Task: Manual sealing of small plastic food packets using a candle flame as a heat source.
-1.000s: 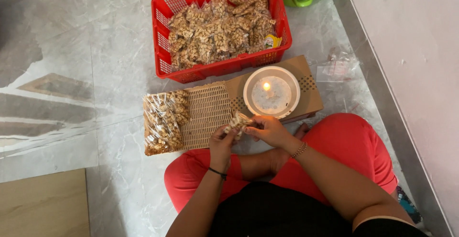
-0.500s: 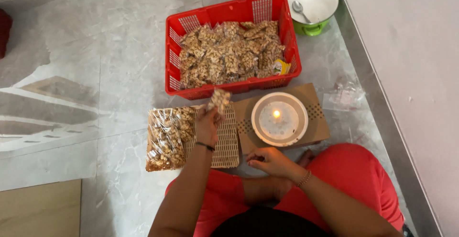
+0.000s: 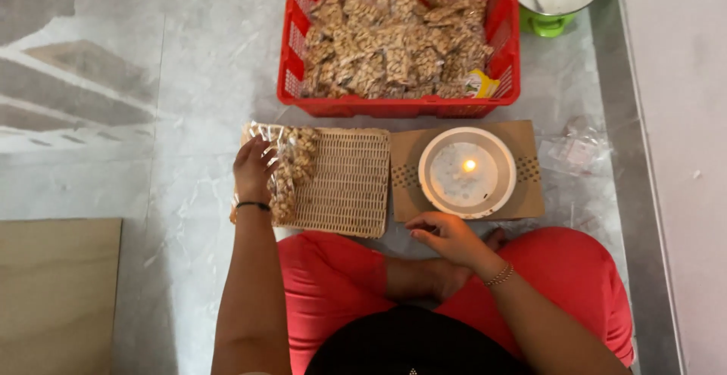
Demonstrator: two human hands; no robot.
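Our left hand [image 3: 255,169] has dropped from above the mat [image 3: 344,182] onto the pile of packets [image 3: 291,167], fingers spread flat. Our right hand [image 3: 447,235], loosely curled and empty, sits beside the lit candle [image 3: 468,169]; a stray packet could melt.

Open floor [image 3: 189,80] to the left. Blocked ahead by red crate [image 3: 397,106]; lit candle bowl [image 3: 467,172] on cardboard [image 3: 530,201] at right; narrow gap between crate and woven mat [image 3: 344,182].

Small clear packets of brown snack [image 3: 291,167] lie stacked on the woven mat's [image 3: 344,182] left end. Some overhang its edge.
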